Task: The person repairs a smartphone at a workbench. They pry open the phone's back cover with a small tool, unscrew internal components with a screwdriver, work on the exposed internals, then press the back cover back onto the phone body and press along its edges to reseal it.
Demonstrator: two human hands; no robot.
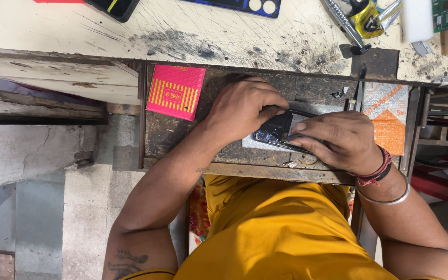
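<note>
- I observed the left hand (245,106) curled over the far end of a dark phone (281,129), fingers closed on its edge.
- The right hand (338,140) lay on the near-right part of the phone, fingers pressed together on its back, clamping it down.
- The phone lay flat in an open wooden drawer (219,155), on a pale textured pad (255,142); its camera lenses showed at the phone's left end.
- A pink packet (176,92) with yellow stripes lay well left of the phone, against the drawer's far-left corner.
- An orange-and-silver pouch (387,111) lay right of the phone, just beyond the right hand.
- Beyond the phone, past the drawer, I noted a scratched cream bench (208,31) carrying a metal tool (346,23) and a yellow tape measure (366,15).
- The right wrist bore 1 silver bangle (390,199) and red threads.
</note>
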